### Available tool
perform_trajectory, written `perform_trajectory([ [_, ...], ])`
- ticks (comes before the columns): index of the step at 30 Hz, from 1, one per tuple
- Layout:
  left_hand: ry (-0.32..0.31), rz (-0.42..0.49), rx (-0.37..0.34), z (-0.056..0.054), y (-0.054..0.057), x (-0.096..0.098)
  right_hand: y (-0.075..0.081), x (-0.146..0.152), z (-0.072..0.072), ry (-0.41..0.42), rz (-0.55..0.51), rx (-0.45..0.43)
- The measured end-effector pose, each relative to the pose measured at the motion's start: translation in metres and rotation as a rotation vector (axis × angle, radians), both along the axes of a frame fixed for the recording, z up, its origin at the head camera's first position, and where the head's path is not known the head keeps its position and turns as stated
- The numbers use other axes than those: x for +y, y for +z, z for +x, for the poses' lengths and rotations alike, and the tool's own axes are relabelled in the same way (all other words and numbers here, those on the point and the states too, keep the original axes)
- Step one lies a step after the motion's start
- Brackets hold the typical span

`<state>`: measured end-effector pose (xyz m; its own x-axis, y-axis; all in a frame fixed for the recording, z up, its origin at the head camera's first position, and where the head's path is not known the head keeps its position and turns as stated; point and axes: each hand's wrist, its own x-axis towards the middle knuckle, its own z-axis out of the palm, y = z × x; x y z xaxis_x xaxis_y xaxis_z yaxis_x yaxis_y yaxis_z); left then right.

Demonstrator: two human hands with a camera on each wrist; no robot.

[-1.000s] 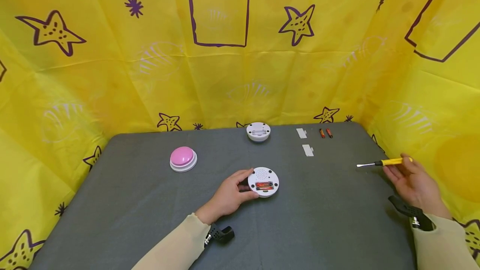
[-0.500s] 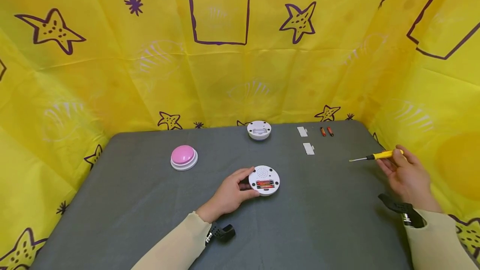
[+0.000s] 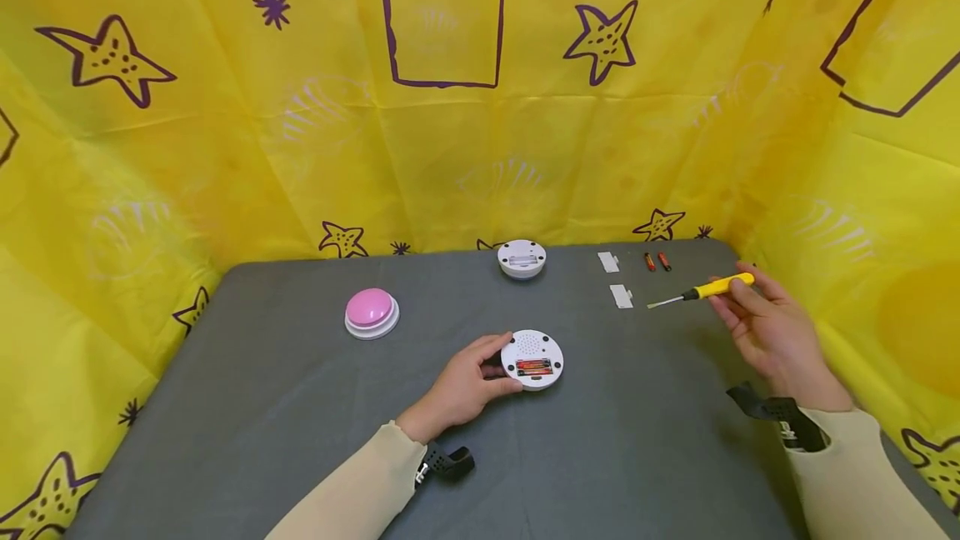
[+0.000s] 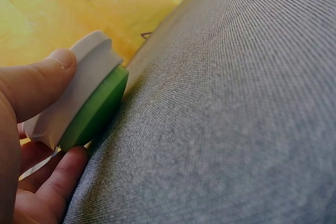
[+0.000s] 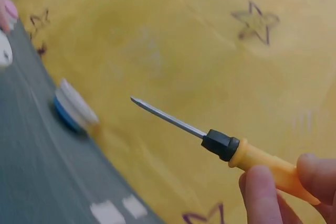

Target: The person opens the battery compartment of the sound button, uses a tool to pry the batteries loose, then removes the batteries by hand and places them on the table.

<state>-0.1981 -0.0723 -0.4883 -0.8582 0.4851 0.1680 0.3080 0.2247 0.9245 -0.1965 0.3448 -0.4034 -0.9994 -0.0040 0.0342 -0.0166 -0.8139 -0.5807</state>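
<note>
My left hand point(image 3: 467, 384) grips the left edge of a round white push-button buzzer point(image 3: 528, 346), turned upside down on the table. Its battery bay faces up with red batteries point(image 3: 534, 367) inside, and its green dome point(image 4: 100, 106) shows underneath in the left wrist view. Thumb and fingers lie on either side of its rim. Over the table's right side, my right hand point(image 3: 772, 332) pinches a screwdriver point(image 5: 262, 163) by its yellow handle. The metal blade points left, its tip close to a white battery cover point(image 3: 621, 297) in the head view.
A second upturned buzzer point(image 3: 522, 260) with a blue dome and a bare battery bay stands at the back. A pink-domed buzzer point(image 3: 371, 312) sits upright on the left. Another battery cover point(image 3: 608, 262) and two loose batteries point(image 3: 657, 262) lie back right. Yellow cloth point(image 3: 450, 148) encloses the table.
My right hand has moved left and a little away from me with the screwdriver, bringing its tip near the battery covers. The left hand keeps its hold on the buzzer.
</note>
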Motion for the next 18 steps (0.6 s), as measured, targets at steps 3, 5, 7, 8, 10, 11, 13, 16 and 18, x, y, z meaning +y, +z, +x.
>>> perform_trajectory([
  [3, -0.003, 0.006, 0.008, 0.001, 0.000, 0.000, 0.006, -0.016, 0.001, 0.018, 0.032, -0.001],
  [5, 0.002, 0.002, 0.003, 0.001, 0.000, 0.000, 0.010, -0.027, 0.003, 0.026, 0.065, -0.006],
  [7, 0.007, -0.004, -0.003, 0.001, -0.001, 0.000, 0.012, -0.038, 0.005, 0.029, 0.101, -0.014],
  [8, 0.008, -0.007, -0.006, 0.001, -0.001, 0.000, 0.013, -0.043, 0.006, 0.030, 0.122, -0.018],
  [10, 0.011, -0.017, -0.013, 0.002, -0.001, 0.000, 0.014, -0.052, 0.008, 0.036, 0.147, -0.017],
  [11, 0.011, -0.018, -0.015, 0.002, -0.001, 0.000, 0.014, -0.056, 0.009, 0.037, 0.159, -0.014],
  [13, 0.009, -0.019, -0.018, 0.002, -0.001, -0.001, 0.013, -0.064, 0.010, 0.039, 0.178, 0.000],
  [16, 0.004, -0.011, -0.020, 0.002, 0.000, -0.001, 0.009, -0.074, 0.011, 0.033, 0.213, 0.036],
  [18, 0.001, -0.007, -0.020, 0.002, 0.000, -0.001, 0.006, -0.081, 0.011, 0.019, 0.258, 0.053],
])
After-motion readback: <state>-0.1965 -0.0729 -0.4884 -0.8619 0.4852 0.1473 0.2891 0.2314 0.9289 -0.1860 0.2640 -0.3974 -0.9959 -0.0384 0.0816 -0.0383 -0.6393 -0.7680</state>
